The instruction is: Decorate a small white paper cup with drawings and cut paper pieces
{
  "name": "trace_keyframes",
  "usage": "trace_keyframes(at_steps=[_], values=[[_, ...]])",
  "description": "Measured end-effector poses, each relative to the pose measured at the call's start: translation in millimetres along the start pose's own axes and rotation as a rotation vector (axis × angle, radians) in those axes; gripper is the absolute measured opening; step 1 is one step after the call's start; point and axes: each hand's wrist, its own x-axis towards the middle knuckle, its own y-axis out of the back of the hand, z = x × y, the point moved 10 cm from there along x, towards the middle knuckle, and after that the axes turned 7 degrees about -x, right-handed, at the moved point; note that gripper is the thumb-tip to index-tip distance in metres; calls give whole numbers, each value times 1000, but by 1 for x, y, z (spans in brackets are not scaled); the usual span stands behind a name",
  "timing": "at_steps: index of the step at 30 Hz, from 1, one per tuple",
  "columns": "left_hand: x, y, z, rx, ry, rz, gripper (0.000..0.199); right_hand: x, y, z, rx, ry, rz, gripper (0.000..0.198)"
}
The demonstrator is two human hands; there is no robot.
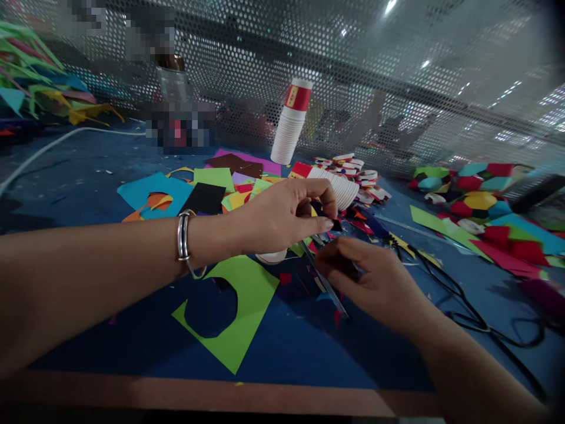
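My left hand (278,215), with a bangle (183,235) on its wrist, reaches over the middle of the table. Its thumb and forefinger are pinched on a small black piece (336,225) that looks like paper. Close by on the right, my right hand (379,282) has its fingers curled together; what they hold, if anything, is hidden. A thin greyish stick (331,288) slants down beside the right fingertips; I cannot tell whether they touch it. Below the left wrist lies a green paper sheet (247,312) with a round hole cut out. A white round edge (271,257) shows under the left hand.
Paper cups stand in a tall stack (289,126); another cup stack (339,185) lies on its side. Blue paper (132,189) and black paper (203,199) lie left. A black cable (468,318) and coloured paper pieces (477,200) lie right. Perforated metal (247,76) stands behind.
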Motion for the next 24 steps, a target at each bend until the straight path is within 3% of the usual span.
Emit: trace_keyframes(at_steps=[7, 12, 21, 24], values=[[1, 0, -7, -66, 4, -9, 9, -1, -11, -17, -83, 102, -115, 8], [3, 6, -15, 27, 9, 27, 9, -4, -14, -22, -87, 147, -152, 6], [3, 17, -11, 117, -38, 86, 3, -4, -16, -32, -101, 207, -144, 7], [3, 18, -17, 66, -23, 100, 13, -4, -7, -30, -121, 217, -74, 8]])
